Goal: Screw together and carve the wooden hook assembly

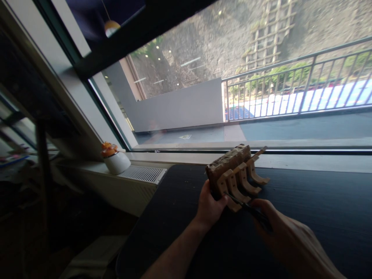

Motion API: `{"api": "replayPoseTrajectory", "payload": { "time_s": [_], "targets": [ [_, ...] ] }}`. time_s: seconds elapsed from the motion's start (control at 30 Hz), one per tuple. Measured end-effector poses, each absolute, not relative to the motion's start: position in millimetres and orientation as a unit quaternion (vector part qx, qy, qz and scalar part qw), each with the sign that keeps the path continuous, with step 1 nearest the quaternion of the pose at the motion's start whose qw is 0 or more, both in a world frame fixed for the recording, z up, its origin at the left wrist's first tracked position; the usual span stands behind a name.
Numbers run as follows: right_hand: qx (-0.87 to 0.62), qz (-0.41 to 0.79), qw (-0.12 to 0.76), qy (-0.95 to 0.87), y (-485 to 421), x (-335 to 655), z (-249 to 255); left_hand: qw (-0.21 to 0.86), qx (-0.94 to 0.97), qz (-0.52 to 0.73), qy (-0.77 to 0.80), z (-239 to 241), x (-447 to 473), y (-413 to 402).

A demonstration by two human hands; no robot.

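The left hand (211, 208) pinches the block (231, 157), while the right hand (280, 224) clasps a tool (250, 209) near those fingers (hooks (244, 179) on, fastening perhaps unfinished).

An indoor room, its exact use not showing, is looking out through a large, dark-barred glass window (122, 42) onto a blue-grey walkway (290, 126), a grey metal railing (315, 58) and a rough, rocky slope (203, 46). A black, wood-grained table with a rounded corner (174, 205) is standing beside the pale sill (319, 162), while a long, cream-coloured casing (128, 193) with a slotted white grille (142, 174) is running alongside.
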State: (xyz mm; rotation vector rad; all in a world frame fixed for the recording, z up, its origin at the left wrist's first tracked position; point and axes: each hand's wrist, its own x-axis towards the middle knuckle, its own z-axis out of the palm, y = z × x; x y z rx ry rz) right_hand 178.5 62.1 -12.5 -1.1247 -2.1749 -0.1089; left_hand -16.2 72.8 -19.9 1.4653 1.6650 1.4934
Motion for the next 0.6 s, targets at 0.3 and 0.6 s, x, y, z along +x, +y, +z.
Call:
{"api": "replayPoseTrajectory", "payload": {
  "time_s": [0.3,0.6],
  "targets": [
    [-0.393,-0.047,0.341,-0.852,60,183,-3,0.236,0.54,0.541,0.6,-22,-17,73],
    [-0.388,-0.056,0.36,-0.847,63,183,-4,0.238,0.534,0.543,0.603,-23,-17,73]
  ]
}}
